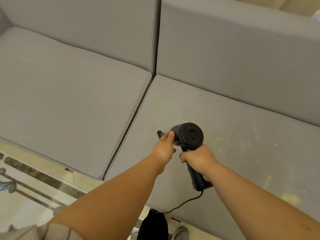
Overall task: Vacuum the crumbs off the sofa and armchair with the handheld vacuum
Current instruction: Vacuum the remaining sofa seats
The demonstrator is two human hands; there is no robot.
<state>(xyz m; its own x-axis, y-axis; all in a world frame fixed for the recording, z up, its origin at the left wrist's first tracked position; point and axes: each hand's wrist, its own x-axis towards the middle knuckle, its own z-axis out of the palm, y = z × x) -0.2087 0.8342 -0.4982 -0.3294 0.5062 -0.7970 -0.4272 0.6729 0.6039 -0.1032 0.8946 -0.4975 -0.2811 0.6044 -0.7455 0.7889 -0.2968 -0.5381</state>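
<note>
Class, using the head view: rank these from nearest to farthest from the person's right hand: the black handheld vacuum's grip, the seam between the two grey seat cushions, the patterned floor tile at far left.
1. Black handheld vacuum's grip: held in the right hand.
2. Seam between the two grey seat cushions: to the left.
3. Patterned floor tile: far lower left, beyond the sofa edge.

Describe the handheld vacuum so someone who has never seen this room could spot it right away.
Find the grey sofa's right seat cushion, the one speckled with pale crumbs. Just above its front part, the handheld vacuum is held by the right hand and steadied by the left hand. It is the only black, round-backed, corded thing there.
</note>
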